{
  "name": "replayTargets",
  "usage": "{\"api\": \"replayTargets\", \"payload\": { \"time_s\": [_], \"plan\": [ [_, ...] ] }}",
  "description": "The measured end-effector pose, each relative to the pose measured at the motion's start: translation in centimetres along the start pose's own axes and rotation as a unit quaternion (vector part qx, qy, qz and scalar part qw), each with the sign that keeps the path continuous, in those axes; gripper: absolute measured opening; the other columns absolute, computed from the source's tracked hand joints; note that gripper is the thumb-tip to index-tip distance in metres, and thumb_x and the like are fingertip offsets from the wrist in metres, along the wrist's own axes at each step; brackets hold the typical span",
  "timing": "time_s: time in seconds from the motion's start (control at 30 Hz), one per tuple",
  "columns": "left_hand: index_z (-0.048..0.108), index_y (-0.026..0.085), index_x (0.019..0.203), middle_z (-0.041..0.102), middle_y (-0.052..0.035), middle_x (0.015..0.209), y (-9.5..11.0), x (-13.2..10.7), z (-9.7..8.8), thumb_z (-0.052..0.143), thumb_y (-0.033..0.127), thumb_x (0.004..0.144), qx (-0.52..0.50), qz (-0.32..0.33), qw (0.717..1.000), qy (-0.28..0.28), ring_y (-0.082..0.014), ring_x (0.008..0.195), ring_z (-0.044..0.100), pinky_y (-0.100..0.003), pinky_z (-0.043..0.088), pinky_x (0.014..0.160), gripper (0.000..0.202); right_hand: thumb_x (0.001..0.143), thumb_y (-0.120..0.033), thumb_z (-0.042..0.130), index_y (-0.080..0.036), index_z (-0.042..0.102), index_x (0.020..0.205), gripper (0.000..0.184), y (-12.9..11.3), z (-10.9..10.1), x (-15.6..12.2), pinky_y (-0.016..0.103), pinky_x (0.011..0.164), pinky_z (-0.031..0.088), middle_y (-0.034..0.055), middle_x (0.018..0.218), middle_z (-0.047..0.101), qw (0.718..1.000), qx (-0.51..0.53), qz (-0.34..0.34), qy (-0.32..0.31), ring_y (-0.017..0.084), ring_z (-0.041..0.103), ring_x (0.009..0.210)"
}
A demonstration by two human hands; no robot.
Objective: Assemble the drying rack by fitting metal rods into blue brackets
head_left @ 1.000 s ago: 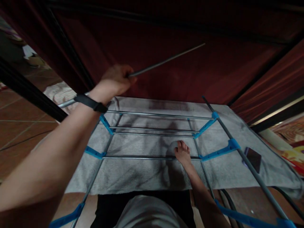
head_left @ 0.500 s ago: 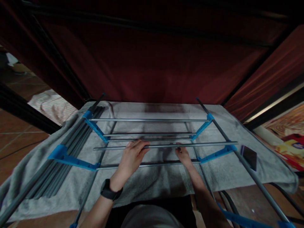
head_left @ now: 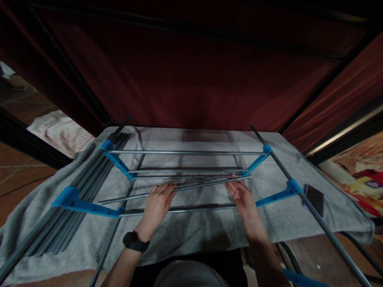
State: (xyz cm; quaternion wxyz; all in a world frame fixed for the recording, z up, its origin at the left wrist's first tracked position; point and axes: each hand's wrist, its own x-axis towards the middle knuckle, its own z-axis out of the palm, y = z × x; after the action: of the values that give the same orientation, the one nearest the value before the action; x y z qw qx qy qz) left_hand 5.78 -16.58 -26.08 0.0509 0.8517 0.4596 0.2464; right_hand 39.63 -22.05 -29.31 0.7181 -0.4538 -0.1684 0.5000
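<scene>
A loose grey metal tube [head_left: 206, 184] slants across a rack frame, its left end lower and nearer to me. My left hand [head_left: 158, 201], with a black watch on the wrist, is closed around the tube left of its middle. Near the tube's right end, my right hand [head_left: 241, 195] is open, palm up, its fingers stretched out under or against the tube. Blue plastic brackets [head_left: 89, 204] hold the frame's fixed crossbars [head_left: 188, 152]. The tube's left end lies over the front left bracket; the front right bracket [head_left: 279, 193] stands apart from it.
Several grey tubes [head_left: 85, 207] lie bundled on the left of the grey blanket [head_left: 185, 235]. A phone [head_left: 314, 200] rests on the right, beside the frame's side pole [head_left: 323, 223]. Dark red fabric [head_left: 191, 87] hangs behind. A red and yellow package [head_left: 369, 189] is at far right.
The loose tube has shifted left and tilted, its right end leaving the front right bracket. My right hand has opened and turned palm up; my left hand has moved slightly left.
</scene>
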Motion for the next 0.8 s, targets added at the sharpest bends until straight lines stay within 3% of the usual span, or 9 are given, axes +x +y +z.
{"api": "replayTargets", "payload": {
  "time_s": [0.1,0.23,0.57,0.8],
  "plan": [
    [0.072,0.021,0.114,0.078,-0.0079,0.105,0.1,0.0,0.0,0.047,0.029,0.104,0.004,-0.002,1.000,-0.013,-0.0262,0.096,0.072,-0.041,0.053,0.086,0.029,0.071,-0.030,0.082,-0.025,0.075,0.100,0.029,-0.4,-0.1,0.4,0.037,0.096,0.059,0.0036,0.105,0.079,1.000,0.016,0.024,0.012,0.020,0.072,0.102],
    [0.071,0.022,0.118,0.077,-0.0076,0.110,0.3,0.3,-0.2,0.047,0.032,0.104,0.003,0.002,1.000,-0.016,-0.0262,0.098,0.071,-0.041,0.053,0.088,0.030,0.076,-0.032,0.083,-0.025,0.075,0.094,0.022,-0.3,-0.1,0.4,0.035,0.095,0.059,0.0026,0.105,0.078,1.000,0.011,-0.014,0.017,0.018,0.073,0.100],
    [0.072,0.022,0.111,0.077,-0.0086,0.105,0.2,1.0,0.6,0.046,0.036,0.105,0.016,0.003,1.000,0.004,-0.0278,0.092,0.070,-0.041,0.051,0.085,0.030,0.069,-0.031,0.086,-0.023,0.072,0.082,0.020,-1.9,1.8,2.1,0.034,0.082,0.062,0.0028,0.096,0.077,0.999,-0.007,-0.036,0.013,0.018,0.072,0.084],
    [0.071,0.022,0.111,0.077,-0.0080,0.102,0.5,2.1,1.1,0.046,0.033,0.105,0.038,0.004,0.999,0.013,-0.0278,0.091,0.071,-0.040,0.052,0.084,0.029,0.071,-0.032,0.082,-0.024,0.072,0.086,0.020,-2.8,2.6,3.3,0.037,0.087,0.061,0.0036,0.098,0.078,0.999,-0.009,-0.041,-0.007,0.020,0.073,0.088]
  ]
}}
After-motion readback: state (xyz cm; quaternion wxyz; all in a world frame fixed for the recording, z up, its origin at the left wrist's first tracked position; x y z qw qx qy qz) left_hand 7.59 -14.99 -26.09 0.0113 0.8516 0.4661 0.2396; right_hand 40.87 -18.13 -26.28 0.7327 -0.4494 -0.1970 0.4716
